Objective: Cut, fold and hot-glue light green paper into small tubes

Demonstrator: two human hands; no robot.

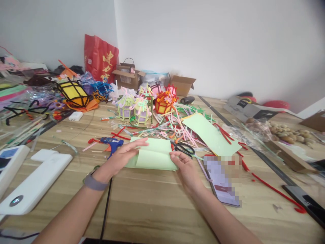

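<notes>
A pale green sheet of paper (156,159), its near part folded up over itself, lies between my two hands just above the wooden table. My left hand (119,159) is at its left side, fingers stretched across the fold and the paper held under them; part of the thumb is hidden. The right edge is pinched between thumb and fingers of my right hand (185,167). Black-handled scissors (184,149) lie just behind my right hand. A blue glue gun (111,144) rests beyond my left hand.
Pipe-cleaner lanterns (142,110) stand farther back among loose pipe cleaners. More green sheets (213,135) lie to the right, near a phone (222,183). A white device (38,183) is on the left. A red bag (100,59) and cardboard boxes (182,84) stand by the wall.
</notes>
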